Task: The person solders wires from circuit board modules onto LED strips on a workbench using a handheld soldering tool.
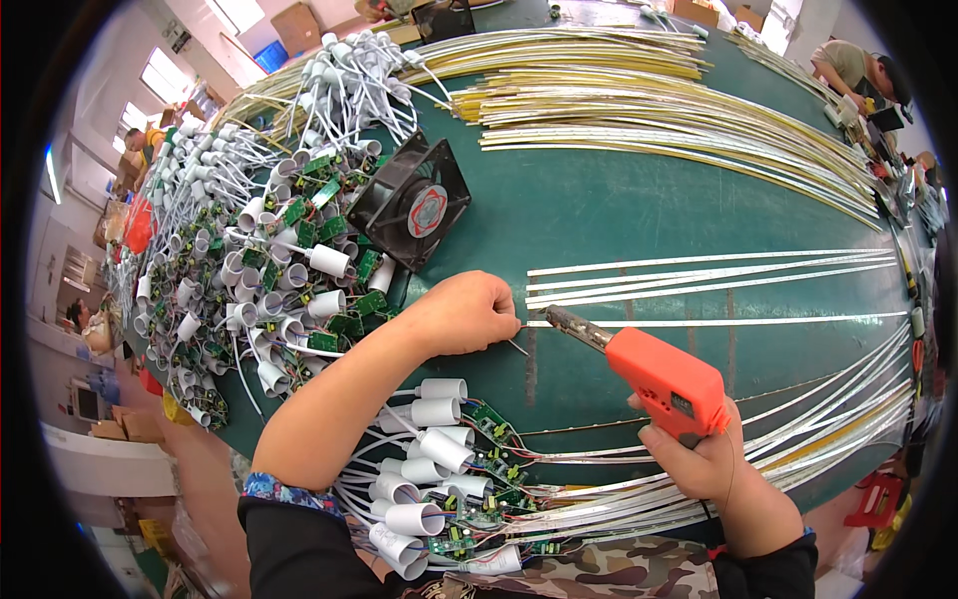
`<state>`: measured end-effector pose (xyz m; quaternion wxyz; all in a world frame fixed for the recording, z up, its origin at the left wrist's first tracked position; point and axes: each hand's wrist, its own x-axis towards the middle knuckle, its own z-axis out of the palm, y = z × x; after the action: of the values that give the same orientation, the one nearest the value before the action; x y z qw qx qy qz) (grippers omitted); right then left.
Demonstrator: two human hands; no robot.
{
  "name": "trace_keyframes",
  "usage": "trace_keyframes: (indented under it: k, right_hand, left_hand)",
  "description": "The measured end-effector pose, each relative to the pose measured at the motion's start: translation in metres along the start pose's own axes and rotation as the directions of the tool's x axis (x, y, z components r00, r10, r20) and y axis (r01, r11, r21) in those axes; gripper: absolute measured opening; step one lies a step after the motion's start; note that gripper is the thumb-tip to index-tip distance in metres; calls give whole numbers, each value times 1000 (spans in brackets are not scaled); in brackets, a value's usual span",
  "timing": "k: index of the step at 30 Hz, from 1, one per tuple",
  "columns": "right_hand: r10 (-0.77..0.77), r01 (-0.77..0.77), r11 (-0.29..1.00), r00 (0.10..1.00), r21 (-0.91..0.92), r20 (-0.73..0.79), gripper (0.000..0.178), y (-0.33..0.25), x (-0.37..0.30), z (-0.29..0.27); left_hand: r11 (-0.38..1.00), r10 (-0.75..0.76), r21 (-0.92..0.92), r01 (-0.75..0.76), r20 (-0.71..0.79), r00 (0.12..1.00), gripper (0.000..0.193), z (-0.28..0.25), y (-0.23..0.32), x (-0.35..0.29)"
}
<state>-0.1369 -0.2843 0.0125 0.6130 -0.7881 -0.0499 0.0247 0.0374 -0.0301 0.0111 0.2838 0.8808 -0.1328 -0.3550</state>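
Note:
My right hand (704, 464) is wrapped round the handle of a red soldering gun (664, 374). The gun's metal tip points left, close to the near end of a thin white LED strip (718, 323) lying on the green table. Just left of that end, my left hand (474, 314) is closed in a pinch on a thin wire (519, 347), whose loose end pokes out below the fingers. What else the fingertips hold is hidden. Several more white strips (699, 275) lie side by side just beyond.
White lamp sockets with green circuit boards (299, 260) heap up on the left beside a black fan (414, 205). Nearer me lie sockets (444, 449) wired to strips. Yellow and white strip bundles (639, 105) cover the far table (559, 215). Another person (853, 75) works at far right.

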Motion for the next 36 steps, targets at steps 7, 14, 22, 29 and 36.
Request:
trace_keyframes:
  k: [7,14,22,29,36]
  right_hand:
    - [-25,25,999,1000,39,-13,39,5,-3,-3]
    - [-9,10,998,1000,68,-12,40,6,-6,-8]
    - [-42,46,996,998,79,-45,41,7,-7,-7]
    - [26,-26,996,1000,81,1,43,3,-7,-13]
    - [-46,50,995,998,82,-53,42,7,-4,-8]
  left_hand:
    - [999,-34,-15,34,2,999,17,2,0,2]
    - [998,-58,-8,58,3,998,18,0,7,-1]
    - [999,-39,-23,38,-17,999,17,5,-1,2]
    - [991,114,77,-109,-68,991,17,4,-3,-1]
    - [977,208,37,-209,28,978,19,0,-11,-7]
